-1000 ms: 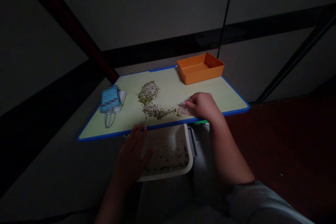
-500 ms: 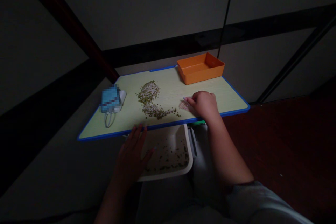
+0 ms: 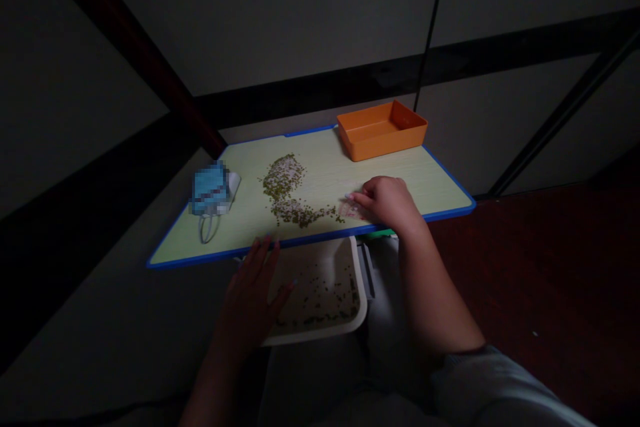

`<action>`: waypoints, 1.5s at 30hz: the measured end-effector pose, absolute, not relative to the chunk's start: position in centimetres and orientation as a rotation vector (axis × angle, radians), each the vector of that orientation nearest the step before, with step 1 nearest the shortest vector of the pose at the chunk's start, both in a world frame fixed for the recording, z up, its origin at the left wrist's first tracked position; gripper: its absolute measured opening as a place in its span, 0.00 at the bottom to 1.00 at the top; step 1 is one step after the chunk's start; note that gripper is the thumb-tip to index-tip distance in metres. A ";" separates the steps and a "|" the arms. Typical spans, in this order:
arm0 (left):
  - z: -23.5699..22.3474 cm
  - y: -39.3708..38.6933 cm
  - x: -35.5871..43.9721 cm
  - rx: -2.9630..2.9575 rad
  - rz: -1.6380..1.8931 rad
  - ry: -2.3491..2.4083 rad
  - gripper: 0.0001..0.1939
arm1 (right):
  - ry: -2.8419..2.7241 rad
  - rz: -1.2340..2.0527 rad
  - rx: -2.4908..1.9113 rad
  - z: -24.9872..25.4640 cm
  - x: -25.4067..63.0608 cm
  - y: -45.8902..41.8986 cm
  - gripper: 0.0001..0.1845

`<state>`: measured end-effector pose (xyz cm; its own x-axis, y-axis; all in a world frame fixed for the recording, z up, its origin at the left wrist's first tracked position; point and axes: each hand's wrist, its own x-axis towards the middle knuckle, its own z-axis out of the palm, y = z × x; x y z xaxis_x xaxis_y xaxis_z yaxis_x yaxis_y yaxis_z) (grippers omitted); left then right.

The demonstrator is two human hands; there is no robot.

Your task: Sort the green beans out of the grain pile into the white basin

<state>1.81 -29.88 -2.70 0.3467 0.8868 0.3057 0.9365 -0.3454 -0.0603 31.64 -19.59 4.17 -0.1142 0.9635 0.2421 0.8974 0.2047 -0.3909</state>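
Right hand: the right hand [image 3: 387, 203] lay knuckles-up on the bench [image 3: 440, 183], fingers curled loosely together and pointing left, the fingertips [image 3: 353, 198] down on the surface at the right end of the trail of seeds [image 3: 293, 197]. Whether anything was pinched under them could not be told.
Left hand: the left hand [image 3: 250, 297] was spread flat, fingers apart, resting along the left rim of the white tray [image 3: 350, 330] — clamped on nothing, its fingertips reaching up to the blue front edge of the bench.
Seeds: a small greenish pile sat near the middle of the bench, with a paler patch at its top, thinning into a line that ran right toward the right hand.
White tray: it sat below the front edge of the bench, on the person's lap, with scattered seeds across its floor; its far end was tucked under the bench.
Hard to make out: the scene was dim — single seeds blurred together, and a faint pinkish patch [image 3: 347, 211] beside the right fingertips could not be identified.
Hidden or cut off: both forearms ran out of the bottom of the view; a blurred blue object [image 3: 210, 190] with a loop hanging from it lay at the left end of the bench.
Around: an orange tray [image 3: 383, 130] stood at the far right corner of the bench, well apart from the pile.
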 end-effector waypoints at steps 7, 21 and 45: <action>-2.7 -29.8 1.8 -2.396 -0.323 -1.657 0.39 | -2.064 0.216 -1.702 4.2 31.7 -19.7 0.21; -2.7 -29.9 1.9 -2.382 -0.330 -1.651 0.38 | -2.086 0.224 -1.677 4.2 31.3 -19.6 0.21; -2.6 -30.0 2.0 -2.375 -0.329 -1.644 0.38 | -2.010 0.114 -1.788 3.8 31.1 -19.0 0.21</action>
